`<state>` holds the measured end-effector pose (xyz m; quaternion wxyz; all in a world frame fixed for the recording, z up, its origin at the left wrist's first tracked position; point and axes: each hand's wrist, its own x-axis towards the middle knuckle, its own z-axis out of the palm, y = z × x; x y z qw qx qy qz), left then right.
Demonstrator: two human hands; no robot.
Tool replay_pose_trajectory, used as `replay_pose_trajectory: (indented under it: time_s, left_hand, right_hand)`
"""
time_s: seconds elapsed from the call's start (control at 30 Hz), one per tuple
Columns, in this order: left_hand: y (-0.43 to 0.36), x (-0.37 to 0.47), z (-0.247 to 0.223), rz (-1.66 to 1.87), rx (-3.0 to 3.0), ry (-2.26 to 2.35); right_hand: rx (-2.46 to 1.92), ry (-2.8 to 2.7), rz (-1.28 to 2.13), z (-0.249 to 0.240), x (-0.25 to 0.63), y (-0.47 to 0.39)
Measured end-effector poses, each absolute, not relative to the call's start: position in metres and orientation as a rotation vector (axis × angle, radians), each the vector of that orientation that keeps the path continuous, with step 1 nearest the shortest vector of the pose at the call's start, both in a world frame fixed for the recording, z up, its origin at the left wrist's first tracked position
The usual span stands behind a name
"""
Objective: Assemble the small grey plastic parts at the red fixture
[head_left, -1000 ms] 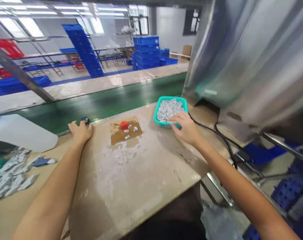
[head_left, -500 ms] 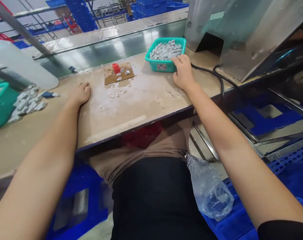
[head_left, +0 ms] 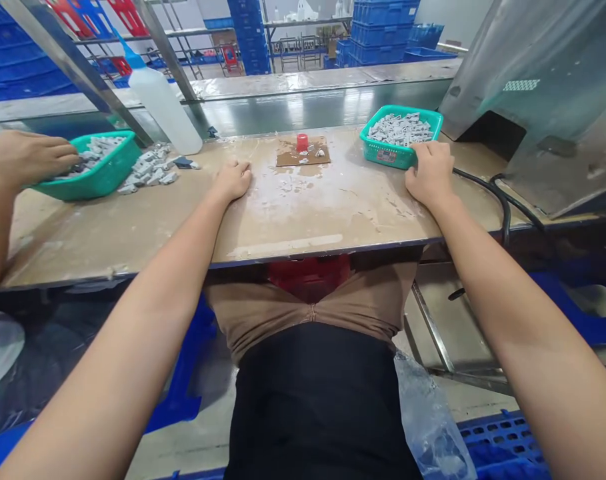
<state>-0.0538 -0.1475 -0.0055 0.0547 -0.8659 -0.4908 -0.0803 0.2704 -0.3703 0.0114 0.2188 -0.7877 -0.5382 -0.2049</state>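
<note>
My left hand (head_left: 234,179) rests on the tabletop (head_left: 263,220), its fingers loosely curled and nothing seen in them. My right hand (head_left: 431,172) grips the near right corner of a green plastic basket (head_left: 389,157), fingers over the rim and thumb outside. Small grey parts (head_left: 400,129) fill that basket. Between my hands, farther back, a brown board (head_left: 289,159) lies flat on a wet patch. On it stand a red cap-like piece (head_left: 301,141) and a few small pale parts (head_left: 319,153).
At the left, another person's hand (head_left: 43,157) reaches into a second green basket (head_left: 100,181). Beside it lie a pile of grey parts (head_left: 150,168) and a leaning white bottle (head_left: 165,110). A metal housing (head_left: 547,127) and black cables (head_left: 497,193) stand right.
The view has swung left and up, so the other person's hand and the whole bottle now show. My left hand stays on the table and my right hand stays on the basket.
</note>
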Motion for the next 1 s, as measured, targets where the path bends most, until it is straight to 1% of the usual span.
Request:
replay_pose_trajectory:
  time_s: [0.1,0.2,0.27,0.33,0.4,0.43,0.6,0.73,0.8,0.9,1.0]
  left_hand:
    - [-0.145,-0.049,0.000,-0.217,-2.637,-1.620]
    - [-0.138,-0.041,0.007,-0.176,-2.690,-1.650]
    - [-0.131,-0.035,0.011,-0.193,-2.693,-1.670]
    - [-0.122,-0.028,0.014,-0.247,-2.664,-1.689]
    - [-0.108,-0.019,0.016,-0.263,-2.671,-1.677]
    - [-0.098,-0.013,0.015,-0.261,-2.677,-1.665]
    - [-0.043,0.013,0.009,-0.355,-2.672,-1.666]
    - [-0.013,0.024,0.005,-0.466,-2.689,-1.678]
    - [0.000,0.030,0.003,-0.543,-2.652,-1.722]
    - [0.016,0.041,0.000,-0.623,-2.624,-1.735]
    - [0.021,0.049,-0.002,-0.689,-2.626,-1.660]
  right_hand:
    - [-2.219,-1.430,-0.548,0.025,0.282,-0.360]
    - [-2.133,-1.474,-0.507,0.037,0.302,-0.340]
    - [-2.144,-1.518,-0.413,0.046,0.311,-0.325]
    - [-2.219,-1.573,-0.251,0.057,0.314,-0.312]
    - [-2.214,-1.639,-0.216,0.066,0.314,-0.299]
    - [-2.225,-1.730,-0.076,0.070,0.314,-0.291]
    - [-2.208,-1.841,0.012,0.085,0.326,-0.247]
    - [-2.265,-1.857,0.250,0.094,0.342,-0.226]
    - [-2.256,-1.811,0.430,0.094,0.350,-0.222]
    - [-2.125,-1.669,0.706,0.087,0.361,-0.222]
    - [-1.963,-1.630,0.799,0.079,0.371,-0.229]
